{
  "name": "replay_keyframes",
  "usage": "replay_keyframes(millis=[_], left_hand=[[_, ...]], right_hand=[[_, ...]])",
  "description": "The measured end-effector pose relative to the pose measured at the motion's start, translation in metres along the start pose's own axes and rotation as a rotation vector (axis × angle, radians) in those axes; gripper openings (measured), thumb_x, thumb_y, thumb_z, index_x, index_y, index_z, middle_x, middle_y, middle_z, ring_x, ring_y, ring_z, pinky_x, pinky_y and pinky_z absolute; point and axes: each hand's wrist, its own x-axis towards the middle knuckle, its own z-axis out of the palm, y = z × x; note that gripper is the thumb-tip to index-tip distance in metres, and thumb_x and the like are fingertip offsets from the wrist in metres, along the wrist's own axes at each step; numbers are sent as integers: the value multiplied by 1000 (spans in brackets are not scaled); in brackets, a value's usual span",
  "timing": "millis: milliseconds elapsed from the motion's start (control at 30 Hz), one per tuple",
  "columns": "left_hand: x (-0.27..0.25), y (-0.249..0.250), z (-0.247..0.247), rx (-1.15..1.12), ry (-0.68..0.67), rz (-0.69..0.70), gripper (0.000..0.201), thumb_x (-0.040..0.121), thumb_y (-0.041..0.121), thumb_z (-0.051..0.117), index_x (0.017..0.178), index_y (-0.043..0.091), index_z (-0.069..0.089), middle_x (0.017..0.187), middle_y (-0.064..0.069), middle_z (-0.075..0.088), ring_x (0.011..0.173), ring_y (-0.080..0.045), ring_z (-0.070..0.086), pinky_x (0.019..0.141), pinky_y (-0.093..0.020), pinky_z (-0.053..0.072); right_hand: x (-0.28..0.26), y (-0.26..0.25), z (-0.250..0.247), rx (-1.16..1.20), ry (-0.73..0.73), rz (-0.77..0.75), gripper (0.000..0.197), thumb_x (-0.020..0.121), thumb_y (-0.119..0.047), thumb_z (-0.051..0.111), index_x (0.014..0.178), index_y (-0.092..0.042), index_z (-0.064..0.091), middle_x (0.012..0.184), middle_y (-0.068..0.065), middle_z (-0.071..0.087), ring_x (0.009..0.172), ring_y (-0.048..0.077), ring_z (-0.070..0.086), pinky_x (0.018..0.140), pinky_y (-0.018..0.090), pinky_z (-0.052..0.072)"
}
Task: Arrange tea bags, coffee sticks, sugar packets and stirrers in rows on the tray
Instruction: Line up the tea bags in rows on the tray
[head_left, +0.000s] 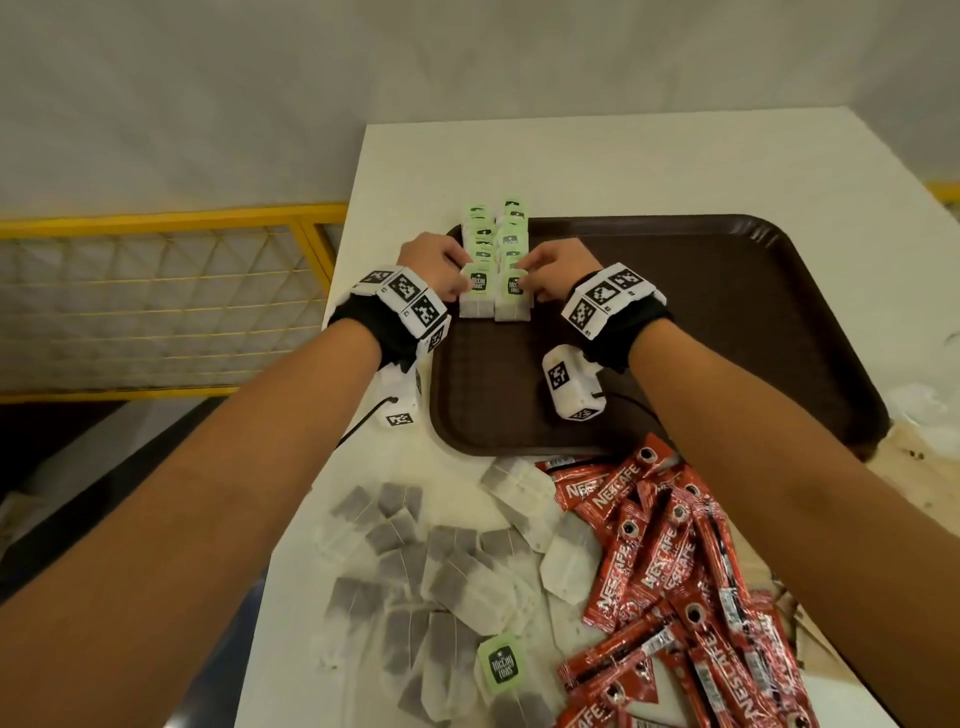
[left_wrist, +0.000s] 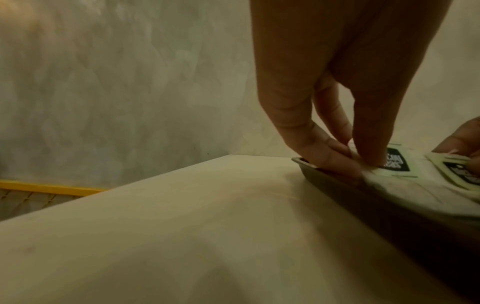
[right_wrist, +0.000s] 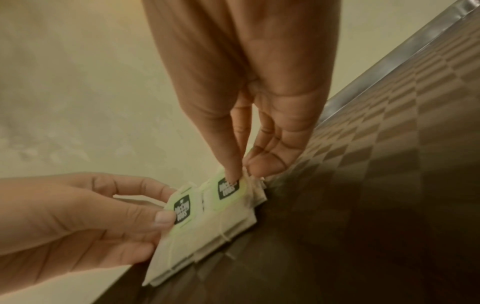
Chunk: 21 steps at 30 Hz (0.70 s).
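Two rows of tea bags (head_left: 496, 244) with green tags run along the left end of the brown tray (head_left: 727, 332). My left hand (head_left: 464, 285) pinches the nearest tea bag of the left row (head_left: 477, 297), thumb on its tag (right_wrist: 182, 207). My right hand (head_left: 525, 279) pinches the nearest tea bag of the right row (head_left: 513, 300) at its tag (right_wrist: 228, 189). The left wrist view has my left fingers (left_wrist: 335, 152) pressed on the bag at the tray rim (left_wrist: 335, 181). Loose tea bags (head_left: 441, 571) and red coffee sticks (head_left: 675, 571) lie on the table in front of the tray.
The white table (head_left: 571, 166) ends close to the tray's left side, with a yellow mesh railing (head_left: 166, 291) beyond. A wall stands behind. Crumpled white material (head_left: 924, 410) lies at the tray's right. Most of the tray floor right of the rows is bare.
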Motion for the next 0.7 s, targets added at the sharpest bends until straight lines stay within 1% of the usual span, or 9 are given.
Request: replay_keyframes(millis=[100, 200, 300, 367, 433, 467, 533, 600, 700], left_hand=[[-1, 2, 3, 43, 18, -1, 27, 77, 4, 74, 102, 5, 65, 99, -14, 67, 85, -28, 67, 80, -38, 57], [-2, 3, 5, 82, 55, 4, 29, 75, 8, 76, 102, 7, 65, 101, -13, 67, 90, -28, 67, 83, -39, 56], [-4, 1, 7, 110, 64, 12, 29, 76, 12, 75, 102, 7, 63, 101, -14, 67, 92, -29, 65, 85, -40, 54], [-7, 1, 8, 129, 65, 21, 31, 76, 14, 75, 104, 7, 62, 102, -14, 66, 93, -29, 65, 86, -40, 53], [-12, 0, 8, 159, 53, 28, 36, 76, 17, 77, 107, 9, 60, 105, -13, 64, 94, -28, 64, 87, -38, 53], [-14, 0, 9, 186, 37, 35, 39, 75, 17, 77, 109, 10, 59, 107, -13, 63, 96, -28, 62, 87, -35, 51], [-19, 0, 9, 254, 3, 55, 47, 75, 17, 77, 116, 11, 56, 113, -12, 59, 104, -27, 58, 83, -27, 45], [-23, 1, 10, 293, -21, 62, 57, 72, 16, 79, 122, 11, 52, 120, -12, 55, 111, -27, 52, 82, -26, 38], [-26, 4, 10, 316, -35, 52, 66, 69, 13, 82, 125, 9, 48, 123, -15, 53, 112, -30, 52, 89, -33, 43]], right_hand=[[0, 2, 3, 3, 9, -7, 20, 82, -5, 68, 100, -11, 64, 81, -2, 57, 85, 18, 58, 66, 22, 52], [-3, 3, 2, 15, 15, -38, 33, 81, -7, 69, 113, -6, 60, 82, -3, 51, 85, 16, 55, 61, 19, 49], [-8, 7, -2, -9, 25, -25, 42, 79, -17, 73, 115, -9, 52, 82, -6, 50, 84, 14, 55, 64, 23, 51], [-11, 9, -3, -59, 13, 5, 50, 73, -23, 79, 109, -13, 46, 83, -5, 51, 81, 15, 55, 71, 30, 53], [-14, 10, -1, -139, 4, 12, 55, 69, -26, 83, 102, -14, 41, 89, -2, 53, 84, 17, 55, 78, 35, 52], [-15, 9, 0, -174, 2, 9, 56, 68, -26, 83, 101, -14, 39, 94, 0, 53, 86, 19, 55, 76, 34, 51], [-18, 6, 2, -211, -1, -3, 57, 69, -25, 83, 100, -13, 36, 100, 3, 53, 86, 19, 54, 67, 29, 49], [-20, 3, 5, -218, 6, -10, 56, 69, -24, 82, 99, -12, 36, 104, 5, 54, 85, 20, 55, 65, 28, 49], [-22, 0, 9, -199, 6, -7, 55, 69, -20, 82, 101, -11, 38, 114, 10, 58, 96, 26, 61, 83, 39, 54]])
